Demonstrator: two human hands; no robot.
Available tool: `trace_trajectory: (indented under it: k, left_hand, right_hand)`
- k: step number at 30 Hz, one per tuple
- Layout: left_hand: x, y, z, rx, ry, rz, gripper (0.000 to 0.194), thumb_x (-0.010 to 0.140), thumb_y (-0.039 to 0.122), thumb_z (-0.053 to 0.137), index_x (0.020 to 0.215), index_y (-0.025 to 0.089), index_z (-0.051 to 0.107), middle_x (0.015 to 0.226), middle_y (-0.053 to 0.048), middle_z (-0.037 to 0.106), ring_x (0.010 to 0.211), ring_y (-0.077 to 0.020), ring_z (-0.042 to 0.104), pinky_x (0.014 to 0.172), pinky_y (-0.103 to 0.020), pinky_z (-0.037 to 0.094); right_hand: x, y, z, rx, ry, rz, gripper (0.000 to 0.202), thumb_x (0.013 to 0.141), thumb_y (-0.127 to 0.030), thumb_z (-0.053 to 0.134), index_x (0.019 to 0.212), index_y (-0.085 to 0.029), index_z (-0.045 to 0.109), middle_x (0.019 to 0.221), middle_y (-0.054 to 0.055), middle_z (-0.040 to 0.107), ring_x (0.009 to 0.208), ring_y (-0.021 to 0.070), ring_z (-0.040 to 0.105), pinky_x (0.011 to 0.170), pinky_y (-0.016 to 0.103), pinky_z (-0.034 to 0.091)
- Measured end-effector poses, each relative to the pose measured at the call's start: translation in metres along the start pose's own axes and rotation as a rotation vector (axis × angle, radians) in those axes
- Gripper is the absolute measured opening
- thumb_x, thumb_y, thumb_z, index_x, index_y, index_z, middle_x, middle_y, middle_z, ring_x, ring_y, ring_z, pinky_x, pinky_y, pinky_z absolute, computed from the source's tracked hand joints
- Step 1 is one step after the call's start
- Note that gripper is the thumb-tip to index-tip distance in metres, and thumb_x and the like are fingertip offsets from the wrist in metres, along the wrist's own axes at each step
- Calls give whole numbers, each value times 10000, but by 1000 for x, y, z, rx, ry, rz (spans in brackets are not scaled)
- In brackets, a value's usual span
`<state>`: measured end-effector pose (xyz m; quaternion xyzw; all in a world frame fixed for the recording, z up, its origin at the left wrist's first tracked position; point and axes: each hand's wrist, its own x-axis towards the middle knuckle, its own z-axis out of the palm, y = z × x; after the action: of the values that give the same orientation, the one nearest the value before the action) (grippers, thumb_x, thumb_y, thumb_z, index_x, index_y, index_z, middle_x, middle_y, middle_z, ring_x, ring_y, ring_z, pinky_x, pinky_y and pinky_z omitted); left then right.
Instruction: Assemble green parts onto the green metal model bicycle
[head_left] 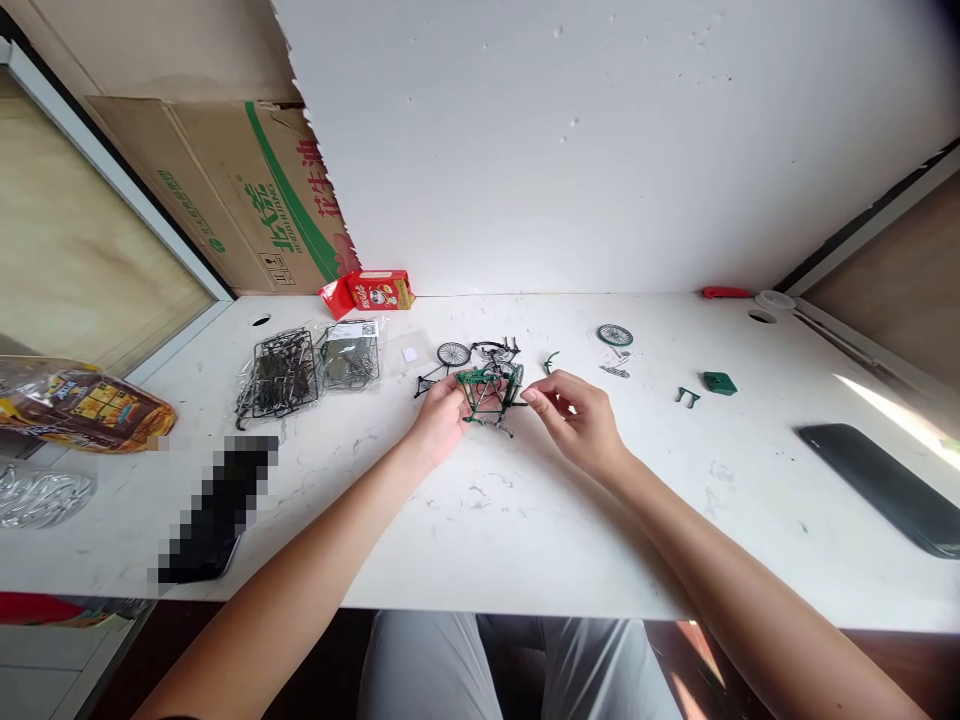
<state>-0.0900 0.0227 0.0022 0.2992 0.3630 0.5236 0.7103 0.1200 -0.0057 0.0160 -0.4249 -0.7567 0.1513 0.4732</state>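
Note:
My left hand (pixel 439 420) is closed around a small green model bicycle frame (pixel 484 397), held just above the white table. Thumb and forefinger of my right hand (pixel 577 415) are pinched together at the frame's right end, beside a small spoked wheel. A dark sliver shows at those fingertips, too small to name. Behind the frame lie a black model bicycle frame (pixel 491 348) and a loose black wheel (pixel 454 354), partly covered by my left hand and the green frame. A curved green part (pixel 551 362) lies just beyond my right hand.
Right of my hands lie another wheel (pixel 615 335), grey small parts (pixel 615 371), a green bracket (pixel 688 397) and a green block (pixel 720 383). Bagged part frames (pixel 281 375), a red box (pixel 381 290) and a phone (pixel 217 520) are left. A dark case (pixel 877 480) lies far right.

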Motion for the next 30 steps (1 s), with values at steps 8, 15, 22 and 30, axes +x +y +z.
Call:
trace_trajectory:
  k: [8,15,22,30]
  left_hand:
    - [3,4,-5,-45,-1,69,161,799,172,820,902,158,697,989,-121,828,1134,-295,781,1080,-483,563]
    - [3,0,-6,-34,-32,70,204,804,107,799,968,150,685,1068,-131,825,1124,-272,786,1152,-488,522]
    - [0,-2,-3,-80,-72,-8,295,806,32,768,1014,176,616,1079,-113,815,1131,-259,792,1131,-446,541]
    - [1,-6,-8,46,-61,-28,397,728,14,802,1067,173,671,1062,-83,817,939,-174,789,889,-295,577]
  right_hand:
    - [2,38,1,-423,-169,-86,182,1008,-297,711,1152,-243,808,1059,122,730,979,297,592,809,439,525]
    - [4,40,4,-573,-381,52,189,996,-120,623,955,-197,791,1024,140,731,1080,324,565,875,428,464]
    - [8,38,-10,-295,-213,201,244,962,-38,497,987,-193,684,942,106,745,962,275,631,798,386,489]
    - [3,25,1,176,-119,282,331,1088,-482,504,1082,-214,697,854,53,678,745,190,608,699,346,513]
